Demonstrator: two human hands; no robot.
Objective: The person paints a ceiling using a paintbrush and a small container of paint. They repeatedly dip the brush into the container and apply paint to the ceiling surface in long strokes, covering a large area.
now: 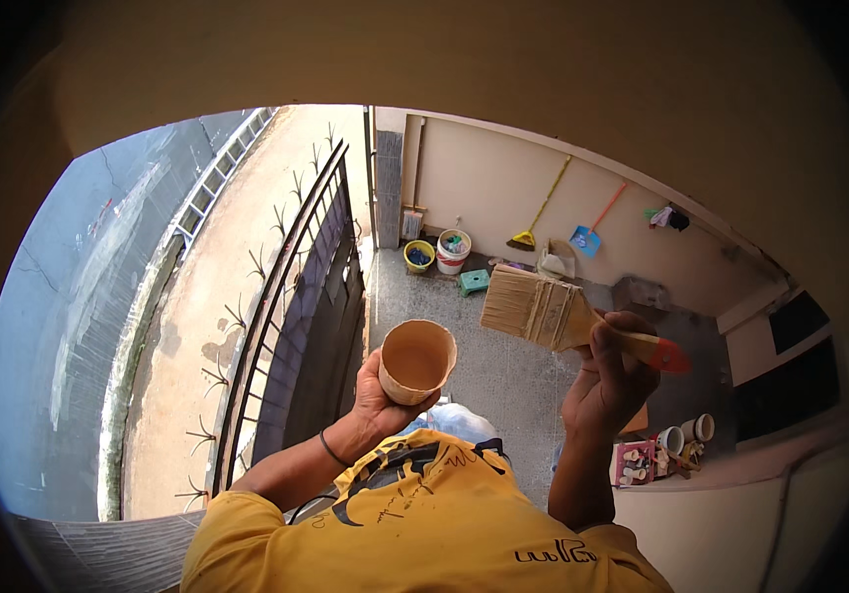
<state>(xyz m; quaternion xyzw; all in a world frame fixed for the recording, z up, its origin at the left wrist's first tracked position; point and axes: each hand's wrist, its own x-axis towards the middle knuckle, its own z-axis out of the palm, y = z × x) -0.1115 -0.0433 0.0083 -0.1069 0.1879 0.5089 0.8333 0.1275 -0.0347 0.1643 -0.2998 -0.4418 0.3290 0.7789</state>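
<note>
The person's left hand [375,407] is curled round a pale, round cup [410,382], the thumb and fingers on its outside, near its lower part. The cup's open mouth faces up toward the view and shows a tan inside; how much it contains is hard to tell. The right hand [604,383] is closed on a wide brush [526,305], fingers pinched round the handle near where it joins the head. The bristles point left and are coated pale tan, while the red-orange handle end sticks out to the right of the fingers. Both cup and brush are held up above the floor [523,381], well apart from each other, the brush higher in view.

Along the floor's far edge, by the wall [484,178], stand a yellow bucket [419,272] near the far left corner, a white bucket [452,266] just beside it and a small green stool [474,284]. A broom [522,240] and a blue dustpan [586,241] are up against that wall. A dark metal gate [291,287] runs along the floor's left edge, and a ladder [214,186] lies beyond it.
</note>
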